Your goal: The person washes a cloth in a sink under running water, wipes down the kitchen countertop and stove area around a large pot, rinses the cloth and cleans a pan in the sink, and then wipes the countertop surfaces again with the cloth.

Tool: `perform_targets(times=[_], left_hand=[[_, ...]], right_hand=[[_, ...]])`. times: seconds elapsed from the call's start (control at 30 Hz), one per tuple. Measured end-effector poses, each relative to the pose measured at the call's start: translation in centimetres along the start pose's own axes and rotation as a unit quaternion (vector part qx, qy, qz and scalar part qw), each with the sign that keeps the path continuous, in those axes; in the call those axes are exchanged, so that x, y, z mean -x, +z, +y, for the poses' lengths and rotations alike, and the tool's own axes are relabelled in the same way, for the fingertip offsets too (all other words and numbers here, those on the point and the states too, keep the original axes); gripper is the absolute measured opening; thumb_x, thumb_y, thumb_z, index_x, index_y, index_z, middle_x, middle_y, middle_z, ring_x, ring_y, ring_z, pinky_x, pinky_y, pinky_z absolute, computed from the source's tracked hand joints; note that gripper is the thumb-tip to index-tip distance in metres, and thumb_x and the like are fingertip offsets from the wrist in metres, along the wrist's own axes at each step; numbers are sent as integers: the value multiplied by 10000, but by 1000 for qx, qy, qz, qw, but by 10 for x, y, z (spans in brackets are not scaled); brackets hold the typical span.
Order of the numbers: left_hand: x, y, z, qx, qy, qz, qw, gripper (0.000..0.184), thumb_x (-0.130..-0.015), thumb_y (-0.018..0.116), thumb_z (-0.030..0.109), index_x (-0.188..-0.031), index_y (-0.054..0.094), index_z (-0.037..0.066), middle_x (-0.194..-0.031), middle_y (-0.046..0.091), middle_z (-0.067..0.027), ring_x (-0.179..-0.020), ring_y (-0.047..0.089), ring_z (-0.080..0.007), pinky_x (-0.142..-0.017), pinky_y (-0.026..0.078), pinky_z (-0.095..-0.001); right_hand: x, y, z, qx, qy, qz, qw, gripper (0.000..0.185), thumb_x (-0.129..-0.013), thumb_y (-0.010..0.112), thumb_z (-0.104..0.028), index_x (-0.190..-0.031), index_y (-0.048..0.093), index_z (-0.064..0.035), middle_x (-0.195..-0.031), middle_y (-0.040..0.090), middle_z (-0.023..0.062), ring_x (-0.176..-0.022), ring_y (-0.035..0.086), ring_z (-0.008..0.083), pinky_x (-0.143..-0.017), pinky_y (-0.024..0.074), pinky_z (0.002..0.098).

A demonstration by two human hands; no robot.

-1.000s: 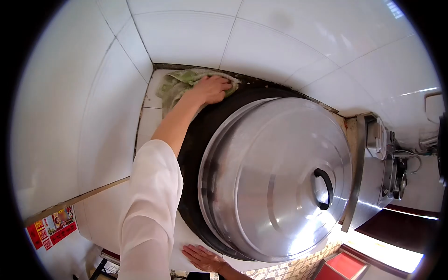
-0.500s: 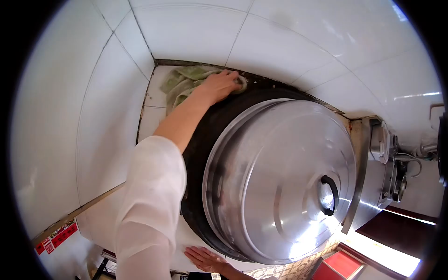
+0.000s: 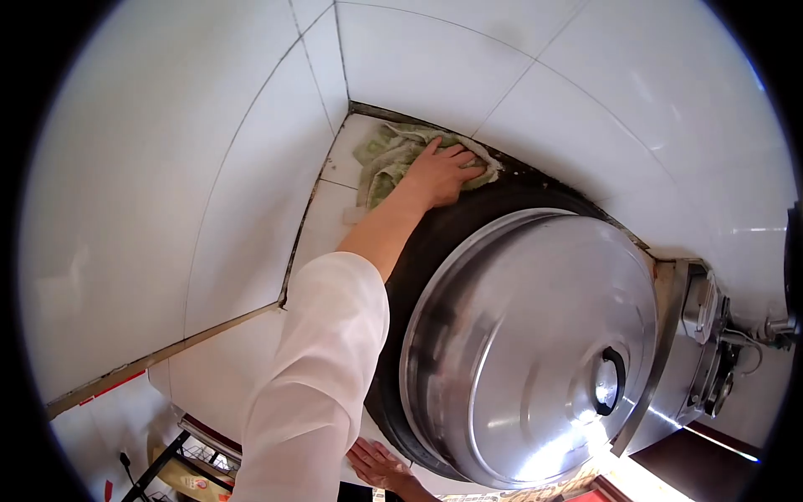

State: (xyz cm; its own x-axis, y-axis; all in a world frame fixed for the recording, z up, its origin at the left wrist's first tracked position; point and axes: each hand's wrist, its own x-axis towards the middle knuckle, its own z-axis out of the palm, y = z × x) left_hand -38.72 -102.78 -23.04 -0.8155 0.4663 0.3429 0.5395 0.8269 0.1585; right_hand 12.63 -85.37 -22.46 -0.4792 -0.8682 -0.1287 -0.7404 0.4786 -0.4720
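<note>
Head view: green-and-white cloth (image 3: 391, 159) crumpled, folds bunched, edge whitish; lies in the corner of the tiled counter (image 3: 322, 222), beside the dark surround (image 3: 510, 195) of the metal lid (image 3: 544, 326); left hand (image 3: 445, 174) on it, fingers bent, slightly apart; right hand (image 3: 381, 467) palm-down on the counter, fingers slightly spread.

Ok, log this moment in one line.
Left hand: on green cloth | right hand: on white counter | domed metal lid: untouched by hands
</note>
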Motion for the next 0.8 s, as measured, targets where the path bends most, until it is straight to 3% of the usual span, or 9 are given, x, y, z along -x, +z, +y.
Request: perform_targets(times=[0.07,0.1,0.17,0.2,0.27,0.3,0.37,0.47,0.8], left_hand=[[-13,-62,10,11,-169,-303,938,488,-807,596,251,-1287,506,231,-1265,477,-54,-1212,416,-265,-967,361,-477],[-2,-59,3,11,-172,-303,937,488,-807,596,251,-1287,506,231,-1265,477,-54,-1212,416,-265,-967,361,-477],[37,-45,-27,-127,-261,-161,943,533,-832,582,353,-1322,460,182,-1240,473,-95,-1177,429,-267,-918,382,-472],[54,-41,-44,-130,-262,-161,943,533,-832,582,353,-1322,460,182,-1240,473,-95,-1177,429,-267,-918,382,-472],[77,-33,-69,-125,-299,-46,945,522,-858,542,390,-1292,474,107,-1197,477,-141,-1130,441,-281,-897,384,-460],[77,-33,-63,-127,-297,-45,945,522,-858,542,390,-1292,474,107,-1197,477,-141,-1130,441,-281,-897,384,-460],[74,-31,-41,-194,-401,-63,893,502,-886,499,395,-1243,491,43,-1175,475,-167,-1111,439,-299,-878,403,-465],[82,-42,-32,-183,-425,-126,878,552,-880,500,408,-1228,491,-21,-1172,477,-160,-1094,424,-282,-815,427,-446],[163,-65,31,-192,-445,-100,869,470,-883,516,349,-1117,499,-58,-1098,470,-162,-1062,451,-326,-741,521,-425]], right_hand=[[0,-5,2,10,0,-9,1000,516,-923,420,-338,-1400,413,-140,-1478,348,12,-1384,274,173,-1144,149,382],[-1,-7,-1,15,4,-10,1000,515,-927,419,-344,-1402,412,-146,-1478,347,14,-1382,277,173,-1144,150,381],[-2,-4,-3,10,10,-8,1000,518,-927,421,-346,-1407,403,-152,-1481,343,19,-1382,276,174,-1144,149,384],[-2,-3,-3,8,20,-7,1000,522,-928,424,-348,-1413,395,-157,-1483,339,23,-1382,275,176,-1144,148,388],[-2,-5,-4,12,19,-13,1000,528,-928,421,-351,-1417,387,-156,-1485,335,33,-1383,271,176,-1146,136,392],[-3,-4,-4,13,20,-9,1000,529,-929,418,-356,-1418,387,-156,-1486,332,34,-1383,270,176,-1147,130,392],[-1,-4,-2,6,17,-18,1000,531,-930,420,-369,-1414,392,-152,-1486,331,34,-1381,273,178,-1148,120,391],[-1,-6,-3,23,12,-14,1000,531,-928,430,-368,-1409,398,-147,-1481,337,36,-1379,277,180,-1146,125,392],[-1,-11,-4,4,16,-2,1000,517,-915,448,-351,-1392,423,-152,-1481,340,31,-1383,270,191,-1140,152,392]])
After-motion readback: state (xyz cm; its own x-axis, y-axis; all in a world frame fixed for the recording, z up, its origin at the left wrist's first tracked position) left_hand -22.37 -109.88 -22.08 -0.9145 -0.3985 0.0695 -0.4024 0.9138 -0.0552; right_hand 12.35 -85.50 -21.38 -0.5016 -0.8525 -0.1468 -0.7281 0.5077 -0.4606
